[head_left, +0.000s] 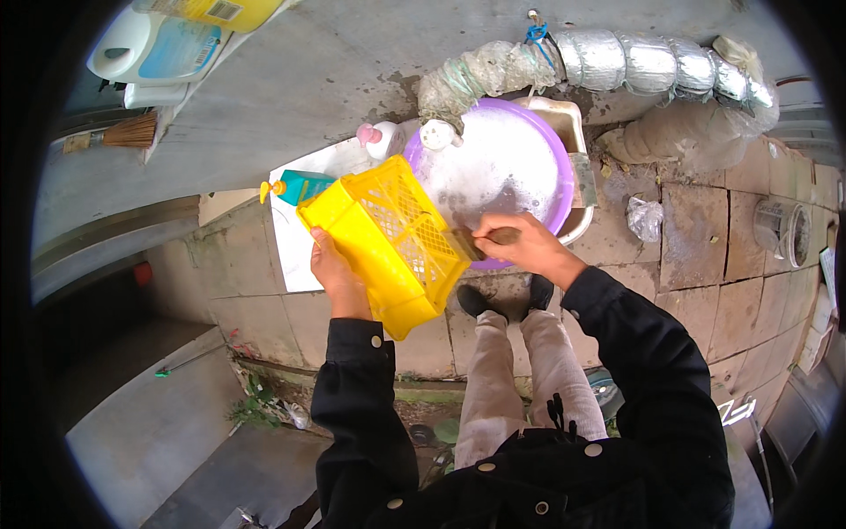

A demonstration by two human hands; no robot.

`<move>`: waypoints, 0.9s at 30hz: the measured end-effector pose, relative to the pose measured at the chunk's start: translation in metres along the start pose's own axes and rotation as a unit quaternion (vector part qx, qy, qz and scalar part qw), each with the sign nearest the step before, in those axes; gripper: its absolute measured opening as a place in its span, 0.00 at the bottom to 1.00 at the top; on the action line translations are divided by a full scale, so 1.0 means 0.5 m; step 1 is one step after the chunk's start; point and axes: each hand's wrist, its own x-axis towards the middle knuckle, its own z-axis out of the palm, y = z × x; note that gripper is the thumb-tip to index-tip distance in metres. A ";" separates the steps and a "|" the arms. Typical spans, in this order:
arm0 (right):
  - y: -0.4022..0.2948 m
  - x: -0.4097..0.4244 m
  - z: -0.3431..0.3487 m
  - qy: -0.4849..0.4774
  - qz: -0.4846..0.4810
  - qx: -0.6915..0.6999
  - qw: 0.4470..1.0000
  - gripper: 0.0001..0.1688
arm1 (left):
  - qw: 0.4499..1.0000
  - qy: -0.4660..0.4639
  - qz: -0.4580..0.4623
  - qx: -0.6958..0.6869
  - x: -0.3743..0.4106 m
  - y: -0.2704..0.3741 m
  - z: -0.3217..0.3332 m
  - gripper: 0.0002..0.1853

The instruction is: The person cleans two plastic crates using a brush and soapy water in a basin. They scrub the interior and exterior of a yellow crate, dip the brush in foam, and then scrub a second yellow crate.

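My left hand (336, 271) grips the near left side of a yellow plastic basket (357, 258), which it holds tilted with its mesh part facing right. In my right hand (525, 244) is a brush (469, 244), partly covered by my fingers. Its dark end meets the basket's right edge. Just beyond both hands, a round purple plastic basin (564, 178) holds water topped with white foam (496, 145). Behind the basket stand a green bottle (304, 186) with a yellow pump and a white bottle (386, 140) with a pink pump, both on a white board (287, 258).
A pipe wrapped in foil and plastic (595, 59) runs along the wall, its white end (437, 135) over the basin. A white sink (575, 119) shows behind the basin. Crumpled plastic (644, 218) and a clear tub (783, 231) lie on the paving. Detergent bottles (165, 49) occupy a ledge.
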 end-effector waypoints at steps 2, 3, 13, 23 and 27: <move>-0.031 0.028 0.016 -0.023 -0.004 0.003 1.000 0.06 | 1.000 -0.006 -0.008 0.014 -0.002 0.010 -0.001 0.24; -0.035 0.045 0.010 0.017 -0.001 0.005 1.000 0.06 | 1.000 -0.013 -0.013 0.018 -0.001 0.010 0.006 0.25; 0.045 -0.003 -0.070 0.345 -0.089 -0.144 0.923 0.09 | 0.991 -0.101 0.089 0.007 -0.080 0.089 0.002 0.16; 0.039 -0.054 -0.086 0.311 -0.010 0.135 0.941 0.15 | 0.701 -0.191 0.477 0.495 -0.220 0.036 0.016 0.11; 0.017 -0.123 -0.100 0.328 0.009 0.169 0.929 0.18 | 0.639 -0.342 0.483 0.492 -0.295 0.027 0.008 0.08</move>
